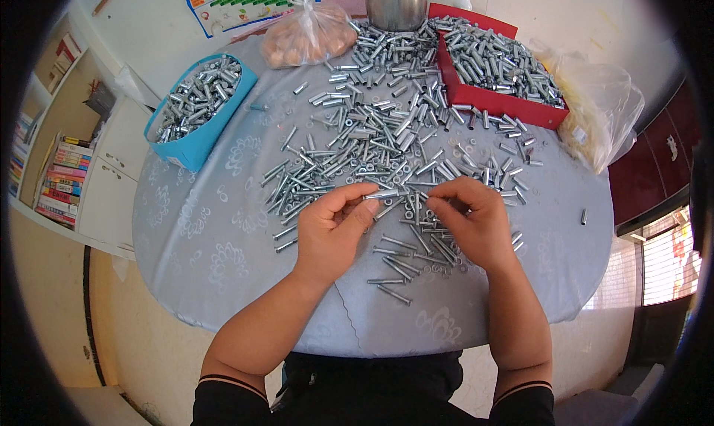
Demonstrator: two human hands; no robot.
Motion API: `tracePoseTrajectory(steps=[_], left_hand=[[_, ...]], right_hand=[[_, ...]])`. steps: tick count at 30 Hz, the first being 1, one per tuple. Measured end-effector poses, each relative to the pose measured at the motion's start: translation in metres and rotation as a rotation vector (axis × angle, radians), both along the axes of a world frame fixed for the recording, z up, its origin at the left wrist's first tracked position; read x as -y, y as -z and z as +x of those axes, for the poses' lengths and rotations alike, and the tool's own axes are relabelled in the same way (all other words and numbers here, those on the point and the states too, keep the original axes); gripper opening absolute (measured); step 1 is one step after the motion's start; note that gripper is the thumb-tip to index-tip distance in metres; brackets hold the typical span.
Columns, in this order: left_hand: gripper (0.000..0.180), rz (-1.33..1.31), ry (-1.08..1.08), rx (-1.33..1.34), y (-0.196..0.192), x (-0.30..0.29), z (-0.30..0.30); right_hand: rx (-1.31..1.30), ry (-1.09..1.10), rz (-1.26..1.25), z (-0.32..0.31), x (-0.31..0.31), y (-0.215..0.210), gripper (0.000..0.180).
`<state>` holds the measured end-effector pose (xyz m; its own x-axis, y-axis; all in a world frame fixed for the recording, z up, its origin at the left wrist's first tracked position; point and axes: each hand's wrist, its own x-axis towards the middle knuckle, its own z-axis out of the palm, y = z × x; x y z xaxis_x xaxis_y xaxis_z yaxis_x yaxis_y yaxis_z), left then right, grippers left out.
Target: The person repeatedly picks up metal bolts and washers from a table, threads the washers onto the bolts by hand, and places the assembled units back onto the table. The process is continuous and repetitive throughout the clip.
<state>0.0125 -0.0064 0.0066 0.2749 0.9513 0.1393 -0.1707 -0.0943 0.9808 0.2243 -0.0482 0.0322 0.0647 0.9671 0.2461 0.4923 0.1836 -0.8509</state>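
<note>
Between the thumb and forefinger of my left hand (pixel 335 221) is a silvery metal sleeve anchor (pixel 383 194), lying roughly level and pointing right. My right hand (pixel 472 218) is a short way to its right, fingertips pinched together; whatever they hold, if anything, is too small to make out. Under and beyond both hands spreads a loose pile of long bolts, metal sleeves (pixel 405 139), nuts and washers. Several long bolts (pixel 394 268) lie nearer to me, between my forearms.
A blue box (pixel 199 145) of metal sleeves stands at the left. Far right is a red box (pixel 506 107), also full, beside a clear bag (pixel 595 128). A bag of round brownish items (pixel 309 39) and a steel pot (pixel 396 5) stand at the back of the cloth-covered table (pixel 216 277).
</note>
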Motion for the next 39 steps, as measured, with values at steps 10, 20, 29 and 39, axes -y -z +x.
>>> tracePoseTrajectory(steps=[10,20,29,39], left_hand=[[0.022,0.035,-0.054,-0.001,0.004,-0.004,0.001],[0.022,0.053,-0.025,-0.003,0.006,-0.002,0.002],[0.024,-0.005,0.176,-0.175,0.005,0.004,0.002],[0.023,-0.011,0.217,-0.116,0.004,0.01,0.004]], right_hand=[[0.335,-0.035,0.151,-0.008,-0.003,0.007,0.01],[0.416,-0.12,-0.009,0.023,0.003,-0.008,0.011],[0.426,-0.118,0.017,0.027,0.007,-0.009,0.01],[0.567,-0.112,-0.124,0.038,0.034,-0.018,0.008]])
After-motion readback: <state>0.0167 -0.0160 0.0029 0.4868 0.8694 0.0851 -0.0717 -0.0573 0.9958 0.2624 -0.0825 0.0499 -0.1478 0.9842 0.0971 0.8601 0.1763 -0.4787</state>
